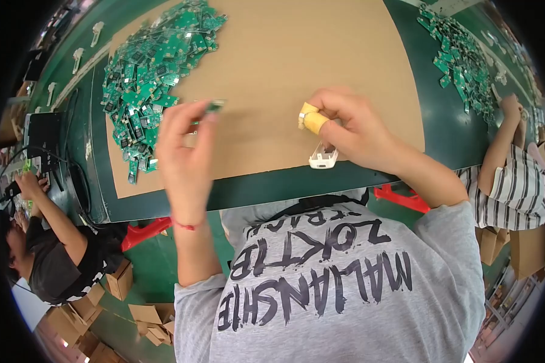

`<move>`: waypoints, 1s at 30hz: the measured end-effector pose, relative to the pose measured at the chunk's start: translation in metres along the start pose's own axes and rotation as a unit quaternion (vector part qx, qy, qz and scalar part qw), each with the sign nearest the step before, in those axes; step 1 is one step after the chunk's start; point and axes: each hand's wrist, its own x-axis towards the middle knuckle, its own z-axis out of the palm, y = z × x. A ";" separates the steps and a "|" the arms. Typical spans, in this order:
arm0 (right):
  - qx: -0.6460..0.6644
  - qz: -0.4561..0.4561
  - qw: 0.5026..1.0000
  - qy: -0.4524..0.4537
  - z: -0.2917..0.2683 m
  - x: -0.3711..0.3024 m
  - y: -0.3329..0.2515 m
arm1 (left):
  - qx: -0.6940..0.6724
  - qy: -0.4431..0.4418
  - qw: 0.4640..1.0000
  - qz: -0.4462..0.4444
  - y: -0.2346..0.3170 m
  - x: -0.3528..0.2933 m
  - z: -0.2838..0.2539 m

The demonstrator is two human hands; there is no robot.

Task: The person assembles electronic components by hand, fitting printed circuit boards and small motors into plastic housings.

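Cardboard sheet (pixel 272 42): lying flat on the dark green table (pixel 254 196), basically serving as the landmark for everything here
Left hand (pixel 188 148): hovering over the left-middle of the sheet, just right of the board heap, fingertips closing narrow on a small green board (pixel 216 105)
Small green board: sitting in that pinch above the sheet, looking kinda blurry
Left wrist: wearing a thin red cord (pixel 184 226), near the sheet's front edge
Right hand (pixel 354 130): hanging over the right half of the sheet, thumb and finger pinching tight on a tiny off-white piece (pixel 301 121)
Yellow wraps (pixel 315 123): covering parts of that thumb and finger, over the right half of the sheet
White casing (pixel 323 160): showing just under the right hand, near the sheet's front edge, facing open side up; can't tell about being gripped or just resting there
Board heap (pixel 154 72): sprawling across the sheet's left side, spilling toward the front
Second board pile (pixel 460 66): spreading well off the sheet's right side
White handheld bits (pixel 77 58): lying past the sheet's left edge, forming a loose row
Left co-worker (pixel 57 254): working off the sheet's left side, wearing a dark top
Right co-worker (pixel 505 187): reaching in off the sheet's right side, wearing stripes
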 end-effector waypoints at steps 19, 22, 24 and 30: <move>-0.428 -0.337 0.815 0.197 0.002 0.009 -0.010 | 0.067 -0.012 0.992 0.108 0.060 -0.013 0.041; -0.443 -0.339 0.808 0.192 0.003 0.009 -0.011 | 0.088 -0.006 0.990 0.111 0.060 -0.015 0.043; -0.453 -0.340 0.802 0.190 0.004 0.010 -0.012 | 0.103 -0.003 0.988 0.117 0.059 -0.015 0.044; -0.448 -0.341 0.809 0.170 0.005 0.012 -0.012 | 0.117 0.008 0.985 0.130 0.057 -0.016 0.045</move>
